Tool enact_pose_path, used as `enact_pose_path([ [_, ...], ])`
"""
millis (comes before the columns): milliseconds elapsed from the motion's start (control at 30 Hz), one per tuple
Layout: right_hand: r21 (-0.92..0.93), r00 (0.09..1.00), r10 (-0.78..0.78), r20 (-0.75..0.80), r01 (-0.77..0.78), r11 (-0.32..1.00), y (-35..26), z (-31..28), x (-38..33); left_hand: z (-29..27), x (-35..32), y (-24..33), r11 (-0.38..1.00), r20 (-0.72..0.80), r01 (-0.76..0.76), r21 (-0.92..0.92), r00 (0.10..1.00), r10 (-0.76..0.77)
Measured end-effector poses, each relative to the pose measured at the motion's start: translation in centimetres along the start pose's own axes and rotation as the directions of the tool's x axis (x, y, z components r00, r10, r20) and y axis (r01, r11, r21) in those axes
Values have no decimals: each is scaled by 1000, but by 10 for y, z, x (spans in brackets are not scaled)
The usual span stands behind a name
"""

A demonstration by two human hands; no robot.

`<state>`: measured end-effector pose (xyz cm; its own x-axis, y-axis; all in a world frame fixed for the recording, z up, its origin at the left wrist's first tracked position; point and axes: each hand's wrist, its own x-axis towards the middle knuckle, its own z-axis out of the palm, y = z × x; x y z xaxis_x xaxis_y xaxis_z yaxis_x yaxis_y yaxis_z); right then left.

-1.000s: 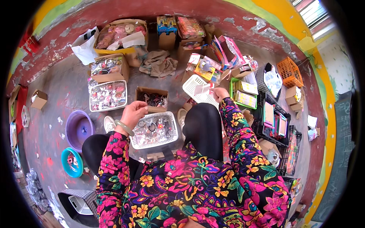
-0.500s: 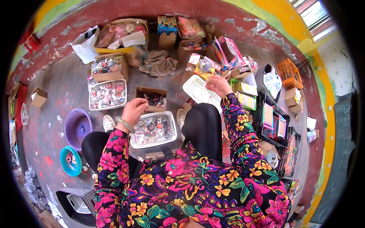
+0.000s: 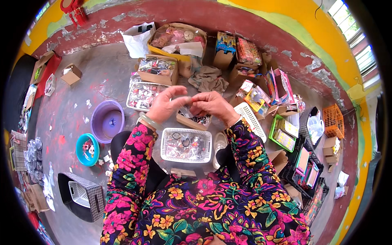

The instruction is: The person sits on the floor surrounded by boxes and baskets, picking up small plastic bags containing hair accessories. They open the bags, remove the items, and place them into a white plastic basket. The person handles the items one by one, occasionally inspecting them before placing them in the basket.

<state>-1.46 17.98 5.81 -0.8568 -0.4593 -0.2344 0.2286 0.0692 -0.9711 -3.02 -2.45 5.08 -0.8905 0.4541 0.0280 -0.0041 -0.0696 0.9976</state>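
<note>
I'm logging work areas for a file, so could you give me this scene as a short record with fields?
Left hand: raised, fingertips close to the other hand's
Right hand: raised, fingers bent; anything held is too small to tell
Left wrist: pale bracelet
Below the hands: cardboard box
Nearer the body: white basket of clear packets
Left side: purple basin, turquoise basin
Right side: green basket, orange crate

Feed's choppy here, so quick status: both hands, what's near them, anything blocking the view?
Left hand and right hand close together, grip unclear. White basket of clear packets nearer the body. Hands partly hiding small cardboard box.
</note>
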Motion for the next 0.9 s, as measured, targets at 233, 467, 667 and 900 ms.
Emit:
enact_pose_path([
  [233, 29, 989, -7, -148, 12, 1000, -1, -10, -11, 17, 4, -30, 985, 56, 111, -132, 993, -104],
  [467, 132, 927, -43, -373, 99, 986, 3, -30, -17, 18, 3, -28, 924, -19, 250, -289, 964, -266],
  [667, 47, 945, -5, -328, 22, 999, 0, -11, -14, 20, 1, -32, 904, -33, 275, -327, 953, -301],
  [900, 119, 954, -77, -288, 116, 986, 11, -12, -15, 27, 0, -24, 901, -9, 362, -238, 927, -374],
])
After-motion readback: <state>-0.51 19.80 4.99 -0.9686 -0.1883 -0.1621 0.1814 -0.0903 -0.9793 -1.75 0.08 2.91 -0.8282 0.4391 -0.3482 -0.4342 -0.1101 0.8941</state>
